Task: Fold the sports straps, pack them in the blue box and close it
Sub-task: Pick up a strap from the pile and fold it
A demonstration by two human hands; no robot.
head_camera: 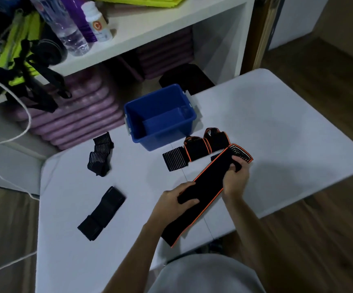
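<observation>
Both hands, left hand (pixel 172 200) and right hand (pixel 234 178), curl their fingers around one orange-edged strap (pixel 205 191) near the blue box (pixel 160 132).

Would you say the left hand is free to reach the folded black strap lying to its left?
Probably not yet: the left hand grips the orange-edged strap; bare table lies before the folded black strap.

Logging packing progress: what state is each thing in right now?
Blue box: open, empty, no lid seen.
Long strap: stretched out, unfolded, held at both ends.
Left hand: grips the strap.
Right hand: grips the strap.
Orange-edged straps: on the table by the box.
Black straps: loose on the table.
</observation>
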